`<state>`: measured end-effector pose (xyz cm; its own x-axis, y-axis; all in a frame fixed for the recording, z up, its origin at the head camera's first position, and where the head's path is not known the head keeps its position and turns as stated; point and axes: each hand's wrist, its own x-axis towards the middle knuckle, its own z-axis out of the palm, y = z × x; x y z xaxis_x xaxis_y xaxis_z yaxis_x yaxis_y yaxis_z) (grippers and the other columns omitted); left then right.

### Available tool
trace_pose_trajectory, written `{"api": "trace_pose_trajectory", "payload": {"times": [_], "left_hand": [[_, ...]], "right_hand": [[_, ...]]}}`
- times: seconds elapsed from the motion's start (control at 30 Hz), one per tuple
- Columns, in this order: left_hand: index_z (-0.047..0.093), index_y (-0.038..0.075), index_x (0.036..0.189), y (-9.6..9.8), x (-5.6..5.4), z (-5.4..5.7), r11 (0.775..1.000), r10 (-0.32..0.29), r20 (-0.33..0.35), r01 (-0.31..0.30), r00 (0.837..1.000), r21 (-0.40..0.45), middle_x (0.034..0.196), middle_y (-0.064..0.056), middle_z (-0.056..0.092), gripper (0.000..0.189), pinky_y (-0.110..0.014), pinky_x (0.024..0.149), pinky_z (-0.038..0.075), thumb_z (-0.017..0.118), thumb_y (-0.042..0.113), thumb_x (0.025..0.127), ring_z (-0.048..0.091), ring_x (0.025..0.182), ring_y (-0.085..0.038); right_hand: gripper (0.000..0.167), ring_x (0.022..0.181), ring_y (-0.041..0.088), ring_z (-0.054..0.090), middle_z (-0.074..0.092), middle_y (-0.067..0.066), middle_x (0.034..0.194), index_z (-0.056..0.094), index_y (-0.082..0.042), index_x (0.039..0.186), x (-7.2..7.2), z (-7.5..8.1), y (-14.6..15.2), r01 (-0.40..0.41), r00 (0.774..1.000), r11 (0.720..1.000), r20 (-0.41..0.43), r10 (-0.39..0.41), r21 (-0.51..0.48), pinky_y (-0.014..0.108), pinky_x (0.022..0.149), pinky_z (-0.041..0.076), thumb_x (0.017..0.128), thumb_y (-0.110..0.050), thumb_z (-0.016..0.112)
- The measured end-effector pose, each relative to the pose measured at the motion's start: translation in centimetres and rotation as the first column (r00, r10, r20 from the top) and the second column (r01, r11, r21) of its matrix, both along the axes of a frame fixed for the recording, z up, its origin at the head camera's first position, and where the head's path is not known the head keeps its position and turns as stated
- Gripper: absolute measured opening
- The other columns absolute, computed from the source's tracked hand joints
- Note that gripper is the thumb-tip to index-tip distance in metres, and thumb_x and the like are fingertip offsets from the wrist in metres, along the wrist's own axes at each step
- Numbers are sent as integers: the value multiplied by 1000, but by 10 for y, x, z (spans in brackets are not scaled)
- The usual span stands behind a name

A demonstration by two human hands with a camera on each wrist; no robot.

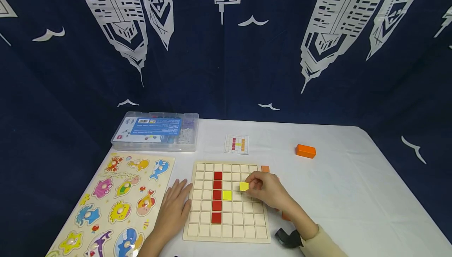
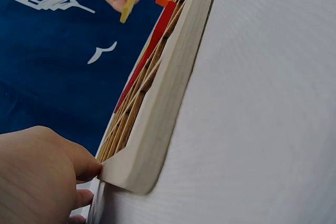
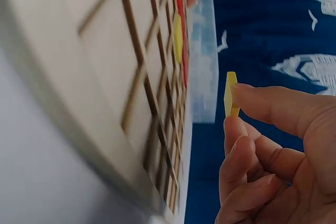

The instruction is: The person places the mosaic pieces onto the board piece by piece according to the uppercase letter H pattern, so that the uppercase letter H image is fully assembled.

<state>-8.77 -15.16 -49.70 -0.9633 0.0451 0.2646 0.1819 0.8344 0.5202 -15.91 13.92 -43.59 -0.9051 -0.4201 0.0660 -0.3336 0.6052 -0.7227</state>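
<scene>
A wooden grid board [image 1: 192, 229] lies on the white table. A vertical column of red square tiles [image 1: 217, 195] fills several of its cells. One yellow tile [image 1: 227, 195] sits in the cell just right of that column. My right hand [image 1: 270, 190] pinches another yellow square tile [image 3: 229, 95] between thumb and index finger, held above the right half of the board. At the board's left edge rests my left hand [image 1: 173, 210], its fingers extended and touching the rim. Orange tiles [image 1: 265, 169] lie along the board's right side, partly hidden by the right hand and forearm.
A small printed card [image 1: 237, 144] with a coloured grid pattern lies behind the board. Farther right is an orange block [image 1: 305, 151]. A clear plastic case [image 1: 155, 131] stands back left, in front of it a sea-animal puzzle board [image 1: 144, 178]. A black object [image 1: 288, 238] is by my right wrist.
</scene>
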Motion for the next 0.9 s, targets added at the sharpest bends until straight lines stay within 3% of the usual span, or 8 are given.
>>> {"api": "trace_pose_trajectory", "payload": {"times": [0.23,0.9], "left_hand": [[57,3,134,1,0,1,1000,-3,0,3,1000,3,147,-18,48,43,-59,117,21,61,9,92,33,143,-41],[57,3,135,-1,-1,1,1000,4,13,-4,1000,6,147,-18,48,43,-59,117,21,61,9,92,33,143,-41]], "right_hand": [[18,57,0,46,56,-8,68,67,-7,89,2,-10,-12,-96,995,995,14,95,34,16,53,41,75,-4,79],[21,59,1,49,57,-7,71,67,-6,90,0,-14,-16,-135,990,990,38,134,48,16,56,45,74,-3,81]]}}
